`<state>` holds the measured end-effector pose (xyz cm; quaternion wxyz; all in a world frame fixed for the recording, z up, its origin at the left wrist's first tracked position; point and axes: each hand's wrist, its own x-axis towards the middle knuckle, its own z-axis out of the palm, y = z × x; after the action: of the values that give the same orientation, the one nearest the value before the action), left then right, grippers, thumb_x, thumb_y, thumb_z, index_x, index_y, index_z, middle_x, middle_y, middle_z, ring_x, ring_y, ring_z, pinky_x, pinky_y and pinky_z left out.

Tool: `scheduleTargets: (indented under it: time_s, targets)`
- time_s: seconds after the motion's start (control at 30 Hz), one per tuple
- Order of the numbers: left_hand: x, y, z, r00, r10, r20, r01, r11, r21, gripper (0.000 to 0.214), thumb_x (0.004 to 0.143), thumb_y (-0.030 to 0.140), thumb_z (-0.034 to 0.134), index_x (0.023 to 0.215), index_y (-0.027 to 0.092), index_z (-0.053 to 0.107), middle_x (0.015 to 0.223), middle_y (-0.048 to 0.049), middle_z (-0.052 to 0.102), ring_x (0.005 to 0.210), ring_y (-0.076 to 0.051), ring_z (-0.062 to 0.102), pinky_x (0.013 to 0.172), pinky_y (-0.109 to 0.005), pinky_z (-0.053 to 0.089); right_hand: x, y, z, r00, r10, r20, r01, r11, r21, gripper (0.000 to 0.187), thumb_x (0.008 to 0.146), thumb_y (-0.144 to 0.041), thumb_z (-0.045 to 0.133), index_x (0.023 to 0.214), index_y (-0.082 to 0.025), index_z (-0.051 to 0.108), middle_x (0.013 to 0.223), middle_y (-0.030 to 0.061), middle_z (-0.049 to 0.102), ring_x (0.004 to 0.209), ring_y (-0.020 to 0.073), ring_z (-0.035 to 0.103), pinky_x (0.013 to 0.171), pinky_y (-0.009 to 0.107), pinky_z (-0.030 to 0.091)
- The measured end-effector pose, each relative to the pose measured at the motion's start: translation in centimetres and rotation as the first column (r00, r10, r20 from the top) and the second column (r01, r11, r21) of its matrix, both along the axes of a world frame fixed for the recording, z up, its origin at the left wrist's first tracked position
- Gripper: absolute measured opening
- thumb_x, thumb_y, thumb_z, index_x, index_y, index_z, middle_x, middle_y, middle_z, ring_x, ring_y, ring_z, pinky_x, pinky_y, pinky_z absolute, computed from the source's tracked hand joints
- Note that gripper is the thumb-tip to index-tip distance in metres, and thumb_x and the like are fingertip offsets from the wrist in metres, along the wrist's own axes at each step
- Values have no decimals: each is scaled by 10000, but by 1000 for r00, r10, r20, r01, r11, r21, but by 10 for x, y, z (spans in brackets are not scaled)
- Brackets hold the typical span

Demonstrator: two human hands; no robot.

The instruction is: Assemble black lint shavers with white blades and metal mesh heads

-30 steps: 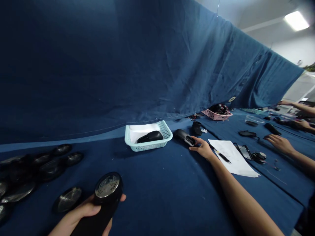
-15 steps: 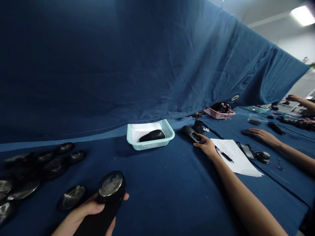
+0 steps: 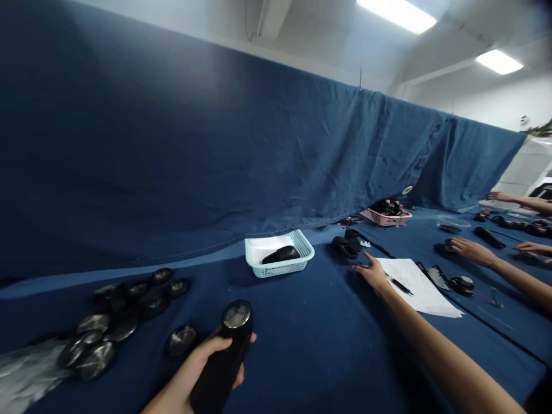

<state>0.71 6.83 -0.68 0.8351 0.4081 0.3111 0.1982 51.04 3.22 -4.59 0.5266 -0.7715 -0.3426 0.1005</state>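
The left hand is closed around a black lint shaver, its round mesh head facing up, near a heap of round black covers on the blue tablecloth. The right hand is open, fingers spread low over the cloth, well apart from the shaver, near a black casing and just beside a sheet of paper with a pen on it.

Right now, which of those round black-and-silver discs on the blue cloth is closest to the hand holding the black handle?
The lone disc just beside the left hand: it lies by itself, apart from the heap of other discs farther left.
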Motion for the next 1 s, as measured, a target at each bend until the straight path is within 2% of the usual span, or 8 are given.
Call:
scheduleTargets:
  time_s: [0.17, 0.33, 0.47, 0.6, 0.7, 0.83, 0.93, 1.0]
  targets:
    - [1, -5, 6, 996, 69, 53, -70, 997, 32, 394, 847, 317, 601, 1143, 58, 633, 861, -141, 730, 589, -201, 644, 559, -277, 479, -60, -26, 18, 996, 4, 84, -14, 992, 121, 318, 936, -304, 607, 1222, -169, 573, 1243, 89, 596, 1028, 225, 630, 863, 433, 547]
    - [2, -9, 8, 968, 190, 163, -186, 982, -41, 376, 826, 247, 649, 1167, 98, 599, 1118, -158, 696, 690, -256, 707, 606, -351, 538, -162, -36, 32, 960, 245, 137, -263, 954, 141, 255, 935, -306, 611, 1140, -155, 611, 1147, 72, 636, 952, 198, 646, 817, 396, 558]
    - [3, -14, 8, 936, 279, 213, -263, 959, -103, 307, 876, 298, 601, 1111, 99, 610, 983, -136, 723, 821, -311, 725, 676, -383, 560, -260, -31, 29, 885, 456, 91, -465, 871, 159, 237, 937, -320, 607, 1116, -166, 624, 1107, 65, 653, 909, 180, 650, 792, 372, 563]
    - [2, -23, 6, 880, 398, 258, -378, 917, -125, 258, 960, 323, 495, 1135, 164, 601, 887, -70, 730, 771, -232, 723, 637, -307, 547, -336, -23, 15, 810, 586, 1, -570, 787, 235, 371, 919, -348, 621, 1243, -177, 561, 1220, 97, 613, 902, 184, 659, 798, 382, 567]
    - [-2, -31, 2, 847, 450, 283, -436, 893, -112, 307, 961, 246, 516, 1265, 228, 553, 956, -44, 733, 754, -168, 714, 636, -242, 528, -357, -22, 8, 776, 628, -59, -587, 753, 299, 515, 915, -415, 585, 1371, -213, 454, 1332, 138, 549, 944, 207, 651, 828, 400, 558]
    - [-4, -40, 1, 865, 405, 296, -402, 913, -72, 498, 905, 214, 628, 1380, 276, 490, 1144, -80, 702, 827, -183, 716, 642, -234, 521, -350, -28, 10, 693, 718, -65, -661, 669, 341, 641, 885, -431, 611, 1449, -252, 362, 1380, 123, 533, 1032, 234, 636, 865, 405, 542]
    - [3, -45, 5, 866, 385, 319, -398, 917, -28, 649, 850, 210, 715, 1422, 335, 436, 1300, -63, 630, 1006, -202, 685, 769, -255, 530, -340, -32, 16, 658, 752, -42, -690, 624, 366, 644, 870, -393, 649, 1441, -255, 384, 1323, 99, 588, 1101, 241, 612, 985, 433, 470]
    - [8, -48, 8, 859, 387, 336, -422, 906, 35, 762, 787, 168, 777, 1434, 343, 414, 1366, -48, 585, 1160, -216, 615, 907, -278, 497, -337, -32, 20, 653, 756, -45, -684, 614, 395, 590, 887, -400, 628, 1417, -251, 417, 1303, 102, 596, 1106, 245, 613, 986, 436, 464]
